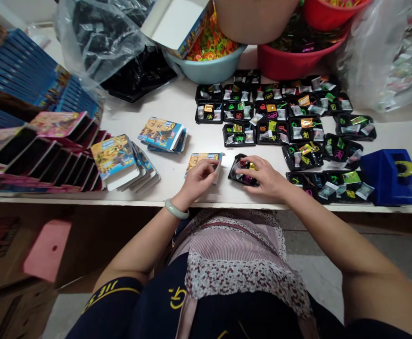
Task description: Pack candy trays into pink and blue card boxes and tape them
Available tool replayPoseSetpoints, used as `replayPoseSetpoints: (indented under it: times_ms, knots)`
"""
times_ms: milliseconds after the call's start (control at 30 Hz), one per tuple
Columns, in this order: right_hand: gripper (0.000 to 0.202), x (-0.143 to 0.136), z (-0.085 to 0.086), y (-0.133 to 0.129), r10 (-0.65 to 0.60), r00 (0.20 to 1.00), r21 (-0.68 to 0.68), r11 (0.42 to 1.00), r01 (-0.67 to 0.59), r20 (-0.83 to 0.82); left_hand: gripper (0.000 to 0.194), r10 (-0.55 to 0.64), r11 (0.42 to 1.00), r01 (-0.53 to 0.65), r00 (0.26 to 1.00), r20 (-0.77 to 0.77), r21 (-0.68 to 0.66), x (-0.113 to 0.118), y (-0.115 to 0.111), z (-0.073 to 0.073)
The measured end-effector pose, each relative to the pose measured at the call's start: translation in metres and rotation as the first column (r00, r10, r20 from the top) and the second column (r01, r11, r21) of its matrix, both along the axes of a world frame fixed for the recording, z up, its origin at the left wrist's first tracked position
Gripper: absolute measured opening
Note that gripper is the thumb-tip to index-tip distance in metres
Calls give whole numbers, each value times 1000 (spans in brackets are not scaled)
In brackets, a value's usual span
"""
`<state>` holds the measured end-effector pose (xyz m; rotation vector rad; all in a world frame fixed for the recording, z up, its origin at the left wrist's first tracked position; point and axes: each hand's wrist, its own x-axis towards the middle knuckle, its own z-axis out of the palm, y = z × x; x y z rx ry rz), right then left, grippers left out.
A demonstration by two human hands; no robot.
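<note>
My left hand (201, 179), with a pale bangle at the wrist, is closed on the right end of a small printed box (195, 161) lying near the table's front edge. Just right of it, my right hand (260, 176) curls over a black tray (234, 168) of small packets, fingers on its rim and contents. Many similar filled black trays (239, 134) stand in rows behind and to the right. Left of my hands lie a small pile of printed boxes (160, 133) and a larger fanned pile (116, 157).
Stacked blue boxes (22, 70) and open pink boxes (61, 127) fill the left. At the back are a light blue basin (209, 70), a red basin (287, 63) and plastic bags (372, 70). A blue tape dispenser (386, 176) stands right.
</note>
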<state>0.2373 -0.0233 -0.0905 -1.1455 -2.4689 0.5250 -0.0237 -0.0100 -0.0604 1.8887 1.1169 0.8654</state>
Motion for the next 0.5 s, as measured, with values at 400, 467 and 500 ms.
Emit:
replayPoseSetpoints:
  times_ms: [400, 467, 500]
  knots:
    - [48, -20, 5, -7, 178, 975, 23, 984, -177, -133, 18, -48, 985, 62, 995, 90, -161, -7, 0, -2]
    - [50, -20, 5, -7, 179, 974, 23, 984, -178, -137, 19, -59, 981, 78, 992, 110, -176, -7, 0, -3]
    - [50, -20, 5, -6, 175, 975, 20, 985, -174, -136, 19, -66, 978, 88, 991, 119, -188, -7, 1, -4]
